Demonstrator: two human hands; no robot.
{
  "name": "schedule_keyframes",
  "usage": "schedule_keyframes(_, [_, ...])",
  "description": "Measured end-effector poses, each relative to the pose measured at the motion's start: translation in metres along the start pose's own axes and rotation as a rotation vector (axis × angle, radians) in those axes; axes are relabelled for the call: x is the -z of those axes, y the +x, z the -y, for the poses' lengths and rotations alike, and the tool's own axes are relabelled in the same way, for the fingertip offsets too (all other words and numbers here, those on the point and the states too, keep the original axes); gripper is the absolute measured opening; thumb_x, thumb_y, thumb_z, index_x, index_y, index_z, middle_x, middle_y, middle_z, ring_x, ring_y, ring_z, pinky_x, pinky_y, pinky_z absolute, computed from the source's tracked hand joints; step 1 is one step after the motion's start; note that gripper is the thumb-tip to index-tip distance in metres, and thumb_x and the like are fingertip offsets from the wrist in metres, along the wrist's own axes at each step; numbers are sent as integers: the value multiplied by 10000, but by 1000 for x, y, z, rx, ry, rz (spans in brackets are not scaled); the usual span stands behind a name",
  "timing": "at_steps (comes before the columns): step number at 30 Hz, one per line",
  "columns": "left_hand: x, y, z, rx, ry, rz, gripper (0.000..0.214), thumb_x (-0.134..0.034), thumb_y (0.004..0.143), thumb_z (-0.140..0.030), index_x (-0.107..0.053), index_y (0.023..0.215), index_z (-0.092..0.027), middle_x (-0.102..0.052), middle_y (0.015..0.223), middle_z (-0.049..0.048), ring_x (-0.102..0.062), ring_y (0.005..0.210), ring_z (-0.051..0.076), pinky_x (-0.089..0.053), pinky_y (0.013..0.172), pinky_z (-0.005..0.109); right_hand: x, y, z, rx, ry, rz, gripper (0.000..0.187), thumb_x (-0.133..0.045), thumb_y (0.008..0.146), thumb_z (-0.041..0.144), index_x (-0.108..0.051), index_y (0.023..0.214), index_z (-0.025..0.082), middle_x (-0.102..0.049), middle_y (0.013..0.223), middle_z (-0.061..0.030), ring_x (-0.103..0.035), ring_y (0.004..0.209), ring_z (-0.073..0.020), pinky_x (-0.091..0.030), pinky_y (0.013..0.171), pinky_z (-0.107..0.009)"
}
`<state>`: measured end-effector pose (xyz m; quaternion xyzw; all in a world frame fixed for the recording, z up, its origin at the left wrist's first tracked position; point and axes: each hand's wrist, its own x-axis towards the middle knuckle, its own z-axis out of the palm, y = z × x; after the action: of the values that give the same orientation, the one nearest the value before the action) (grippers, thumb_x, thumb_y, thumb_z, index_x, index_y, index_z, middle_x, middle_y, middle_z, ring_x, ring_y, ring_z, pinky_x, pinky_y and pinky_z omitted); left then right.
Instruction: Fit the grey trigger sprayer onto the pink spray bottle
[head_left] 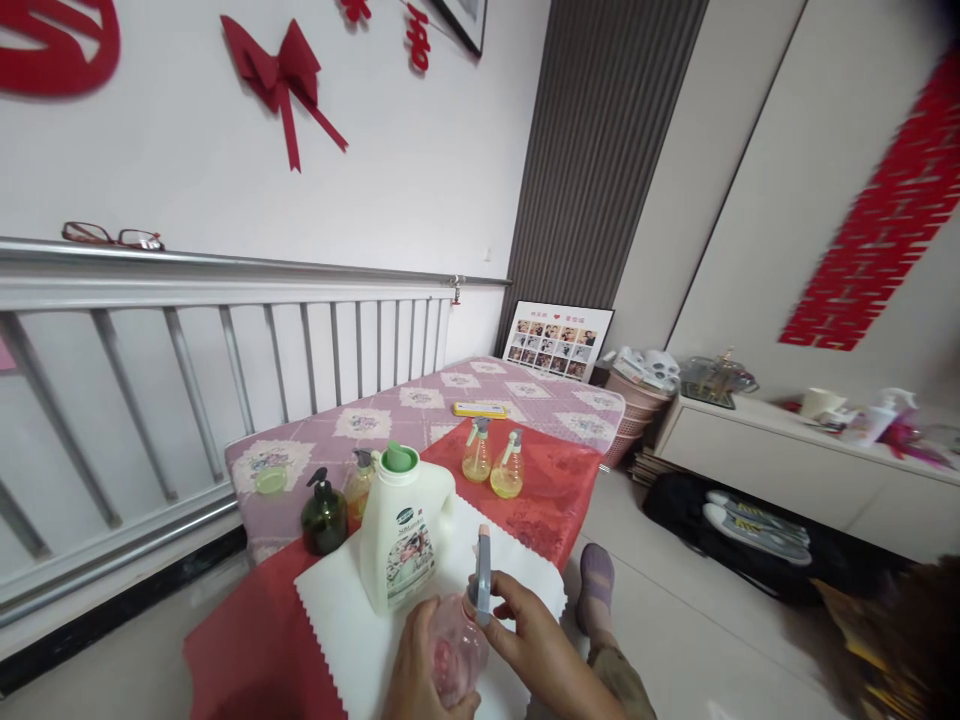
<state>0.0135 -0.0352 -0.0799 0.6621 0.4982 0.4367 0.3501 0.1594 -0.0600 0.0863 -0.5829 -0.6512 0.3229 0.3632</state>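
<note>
A clear pink spray bottle (pixel 459 650) is in front of me, with my left hand (pixel 415 650) wrapped around its body. My right hand (pixel 525 625) pinches the bottle's grey spray head (pixel 482 575) at the neck; whether the head is screwed on, I cannot tell. Just behind stands a large white detergent jug (pixel 405 530) with a green cap, on a white scalloped-edge mat (pixel 337 610). A dark green pump bottle (pixel 325 515) is to its left. An amber bottle (pixel 361 485) is partly hidden by the jug.
Two clear spray bottles, one at the left (pixel 476 455) and one at the right (pixel 508 470), hold yellow liquid on the red cloth (pixel 559 490). A yellow case (pixel 480 409) and a green lid (pixel 271 481) lie on the table cover. A metal railing (pixel 315 350) runs along the left.
</note>
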Motion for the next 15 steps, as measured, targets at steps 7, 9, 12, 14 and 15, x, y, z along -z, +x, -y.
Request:
schedule_keyframes(7, [5, 0, -1, -8, 7, 17, 953, -613, 486, -128, -283, 1380, -144, -500, 1465, 213, -489, 1377, 318, -418, 1161, 434, -19, -1, -12, -6, 26, -114, 234, -523, 797, 198, -651, 993, 203, -723, 1016, -66, -665, 970, -234, -503, 831, -365])
schedule_keyframes(9, [8, -1, -2, -1, -14, 25, 938, -610, 499, -126, -287, 1379, -146, -510, 1467, 214, -497, 1377, 310, -440, 1143, 407, -26, -2, -11, 14, 44, -144, 215, -526, 796, 201, -652, 969, 215, -722, 993, -52, -667, 947, -228, -505, 818, -357])
schedule_keyframes(12, [12, -1, -4, 17, -37, 25, 897, -629, 531, -167, -317, 1371, -122, -513, 1458, 238, -508, 1372, 323, -468, 1116, 396, -36, -3, -5, 23, 70, -204, 198, -534, 782, 188, -653, 937, 220, -724, 956, -42, -666, 921, -231, -504, 817, -360])
schedule_keyframes(14, [14, -1, -5, 53, -42, 30, 902, -649, 527, -182, -332, 1368, -107, -523, 1439, 249, -517, 1360, 339, -466, 1116, 411, -42, -4, -3, 16, 88, -241, 167, -537, 777, 184, -642, 904, 218, -718, 921, -37, -666, 904, -232, -504, 827, -363])
schedule_keyframes(15, [15, 0, -5, 74, -45, 39, 913, -657, 519, -181, -333, 1370, -106, -527, 1434, 250, -521, 1355, 343, -462, 1118, 420, -45, -4, -2, 12, 94, -255, 152, -540, 776, 185, -633, 892, 218, -712, 909, -34, -664, 896, -231, -504, 829, -362])
